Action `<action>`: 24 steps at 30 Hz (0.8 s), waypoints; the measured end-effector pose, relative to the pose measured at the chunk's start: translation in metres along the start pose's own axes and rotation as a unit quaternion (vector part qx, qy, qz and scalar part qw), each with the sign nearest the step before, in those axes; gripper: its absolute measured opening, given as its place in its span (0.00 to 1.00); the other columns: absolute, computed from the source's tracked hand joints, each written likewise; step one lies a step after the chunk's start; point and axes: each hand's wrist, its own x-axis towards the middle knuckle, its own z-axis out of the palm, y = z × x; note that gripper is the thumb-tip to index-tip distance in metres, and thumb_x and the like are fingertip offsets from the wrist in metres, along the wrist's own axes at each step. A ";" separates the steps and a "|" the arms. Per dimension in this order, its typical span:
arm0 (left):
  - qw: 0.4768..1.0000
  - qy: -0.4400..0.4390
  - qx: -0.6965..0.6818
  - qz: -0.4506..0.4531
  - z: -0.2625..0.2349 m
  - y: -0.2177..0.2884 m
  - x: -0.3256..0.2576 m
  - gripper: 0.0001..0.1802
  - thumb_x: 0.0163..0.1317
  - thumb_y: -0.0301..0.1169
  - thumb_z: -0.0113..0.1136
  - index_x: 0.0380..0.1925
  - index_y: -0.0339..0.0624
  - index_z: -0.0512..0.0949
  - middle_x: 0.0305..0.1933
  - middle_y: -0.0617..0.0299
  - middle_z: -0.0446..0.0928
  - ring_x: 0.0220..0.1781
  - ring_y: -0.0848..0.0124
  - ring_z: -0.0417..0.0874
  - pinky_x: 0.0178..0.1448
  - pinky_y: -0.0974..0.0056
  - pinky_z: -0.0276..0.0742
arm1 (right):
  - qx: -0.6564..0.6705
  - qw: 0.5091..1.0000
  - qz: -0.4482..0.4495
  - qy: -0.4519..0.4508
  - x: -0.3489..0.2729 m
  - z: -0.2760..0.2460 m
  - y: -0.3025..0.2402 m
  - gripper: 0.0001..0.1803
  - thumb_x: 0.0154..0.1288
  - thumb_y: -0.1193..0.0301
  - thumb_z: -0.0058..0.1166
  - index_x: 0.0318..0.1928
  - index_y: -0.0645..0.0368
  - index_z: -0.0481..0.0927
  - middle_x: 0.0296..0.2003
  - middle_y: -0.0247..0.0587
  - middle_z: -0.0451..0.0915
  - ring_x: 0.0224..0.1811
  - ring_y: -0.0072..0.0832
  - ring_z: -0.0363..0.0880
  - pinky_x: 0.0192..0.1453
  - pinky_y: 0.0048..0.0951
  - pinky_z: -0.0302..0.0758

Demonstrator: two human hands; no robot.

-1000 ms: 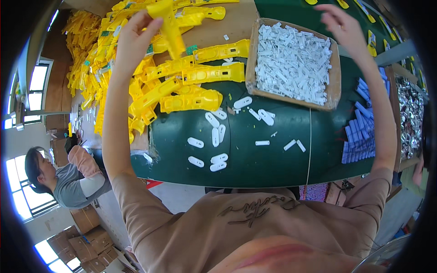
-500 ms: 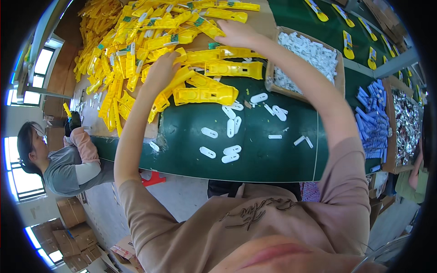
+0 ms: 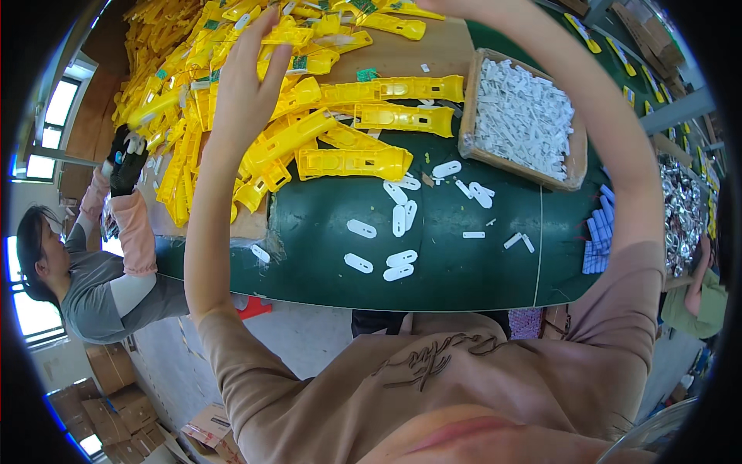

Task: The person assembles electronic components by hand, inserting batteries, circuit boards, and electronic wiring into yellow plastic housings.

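Left grip [image 3: 246,89]: bare and released, thumb and fingers parted, raised over the yellow heap [image 3: 166,50]; we cannot tell whether a fingertip touches it.
Right grip [image 3: 456,6]: at the upper rim, mostly cut off, farther out and to the right of the left grip; we cannot tell whether it is clenched or grasping anything.
Yellow shell [image 3: 288,145]: a long one, lying to the right of the left grip and closer to us; its long axis slants outward to the right. Of the two, the left grip is nearer.
White covers [image 3: 361,228]: loose ovals on the green tabletop [image 3: 325,278], right of the left grip and well closer to us.
Cardboard box [image 3: 514,172]: full of white strips [image 3: 522,116], closer to us than the right grip.
Co-worker [image 3: 97,290]: left of the left grip, with black gloves [image 3: 127,174] at the heap's edge.
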 end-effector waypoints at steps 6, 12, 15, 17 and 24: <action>0.945 -0.105 -0.308 -0.032 0.026 0.082 0.053 0.27 0.72 0.39 0.40 0.66 0.36 0.55 0.55 0.60 0.71 0.55 0.74 0.70 0.56 0.70 0.65 | -0.141 0.972 -0.145 0.118 -0.042 -0.105 0.004 0.17 0.51 0.68 0.56 0.43 0.56 0.75 0.42 0.38 0.76 0.52 0.31 0.71 0.60 0.36 0.63; 0.799 -0.123 -0.588 0.006 0.034 0.148 0.014 0.25 0.73 0.45 0.30 0.54 0.38 0.68 0.43 0.57 0.75 0.43 0.72 0.77 0.49 0.67 0.72 | 0.026 0.891 0.033 0.453 -0.102 -0.114 -0.039 0.15 0.51 0.68 0.54 0.42 0.57 0.76 0.42 0.42 0.77 0.49 0.33 0.74 0.55 0.39 0.68; 0.756 -0.092 -0.644 -0.072 0.030 0.184 -0.001 0.30 0.72 0.51 0.26 0.58 0.38 0.64 0.43 0.54 0.75 0.44 0.67 0.78 0.49 0.63 0.74 | 0.583 0.747 0.270 0.168 -0.172 -0.127 -0.103 0.38 0.59 0.62 0.54 0.66 0.61 0.55 0.60 0.48 0.65 0.64 0.35 0.63 0.66 0.37 0.60; 0.634 -0.037 -0.765 -0.111 0.035 0.205 -0.006 0.33 0.71 0.54 0.25 0.59 0.39 0.62 0.43 0.52 0.75 0.45 0.63 0.78 0.49 0.60 0.75 | 0.612 0.733 0.274 0.112 -0.176 -0.115 -0.153 0.34 0.58 0.62 0.59 0.62 0.60 0.61 0.54 0.44 0.69 0.55 0.31 0.71 0.63 0.35 0.63; 0.649 0.049 -0.744 -0.150 0.027 0.218 -0.028 0.31 0.71 0.53 0.25 0.55 0.39 0.65 0.43 0.53 0.75 0.45 0.64 0.77 0.50 0.60 0.74 | 0.702 0.573 0.352 0.235 -0.140 -0.101 -0.235 0.19 0.62 0.72 0.54 0.52 0.65 0.68 0.42 0.41 0.74 0.41 0.24 0.74 0.45 0.24 0.70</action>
